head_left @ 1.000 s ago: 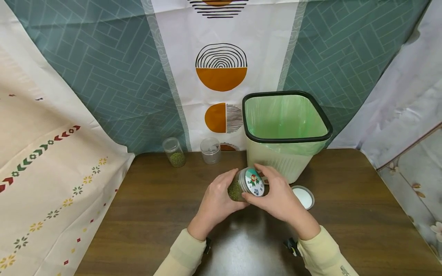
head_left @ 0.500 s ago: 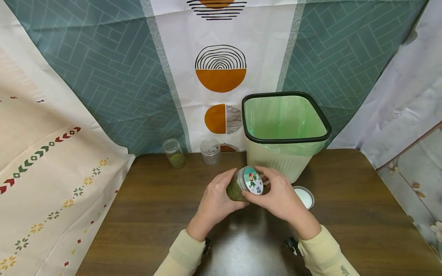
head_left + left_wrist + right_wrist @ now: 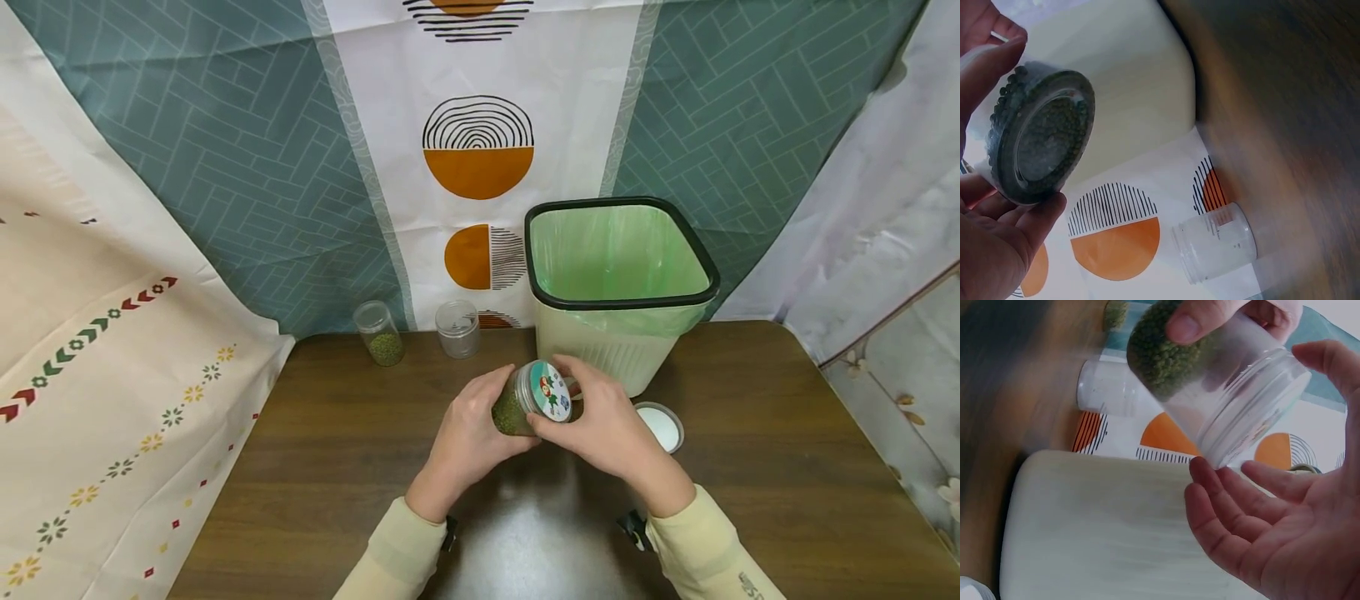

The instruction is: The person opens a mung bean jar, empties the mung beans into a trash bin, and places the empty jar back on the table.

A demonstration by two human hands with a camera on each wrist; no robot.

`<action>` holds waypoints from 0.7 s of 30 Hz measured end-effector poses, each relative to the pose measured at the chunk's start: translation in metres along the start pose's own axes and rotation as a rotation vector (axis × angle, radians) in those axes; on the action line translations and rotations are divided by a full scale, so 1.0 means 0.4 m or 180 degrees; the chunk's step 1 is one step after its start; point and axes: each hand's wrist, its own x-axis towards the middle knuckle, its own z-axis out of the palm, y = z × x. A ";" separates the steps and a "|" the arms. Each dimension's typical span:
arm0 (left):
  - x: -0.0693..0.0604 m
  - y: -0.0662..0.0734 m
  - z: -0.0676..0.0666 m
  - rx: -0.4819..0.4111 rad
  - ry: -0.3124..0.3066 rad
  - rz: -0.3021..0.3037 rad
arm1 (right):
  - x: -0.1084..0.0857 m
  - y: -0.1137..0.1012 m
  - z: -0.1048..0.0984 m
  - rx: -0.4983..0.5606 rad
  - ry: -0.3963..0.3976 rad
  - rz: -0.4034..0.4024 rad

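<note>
Tilted above the table, a clear jar (image 3: pixel 508 412) partly filled with small green beans (image 3: pixel 1163 359) is held between both hands. My left hand (image 3: pixel 474 433) grips its body, thumb on one side and fingers on the other. Its round base faces the left wrist view. On the jar's mouth sits a lid (image 3: pixel 551 392) with a cartoon print. My right hand (image 3: pixel 600 421) holds that lid by the rim, thumb and fingertips on opposite edges. In the right wrist view, the lid (image 3: pixel 1260 419) is seen edge-on, its fit on the rim unclear.
A bin (image 3: pixel 611 350) with a green liner stands at the back right. Farther left are an uncovered clear jar (image 3: pixel 457 333) and another jar (image 3: pixel 381 337) partly filled with green beans. A white round lid (image 3: pixel 660 428) lies right of the right hand on the brown table (image 3: pixel 330 500).
The print on the lid has turned slightly counterclockwise as seen from above. Both hands stay in nearly the same place around the jar.
</note>
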 end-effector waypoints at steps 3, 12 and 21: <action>0.002 0.000 0.000 0.0003 0.0010 -0.0006 | 0.003 -0.003 0.001 -0.0073 0.0085 0.0054; 0.003 0.004 0.000 -0.0008 -0.0036 0.0004 | 0.006 -0.002 0.000 -0.0074 0.0060 0.0005; -0.003 0.001 0.002 0.0014 -0.0021 0.0010 | 0.004 0.000 0.000 -0.0127 -0.0044 0.0097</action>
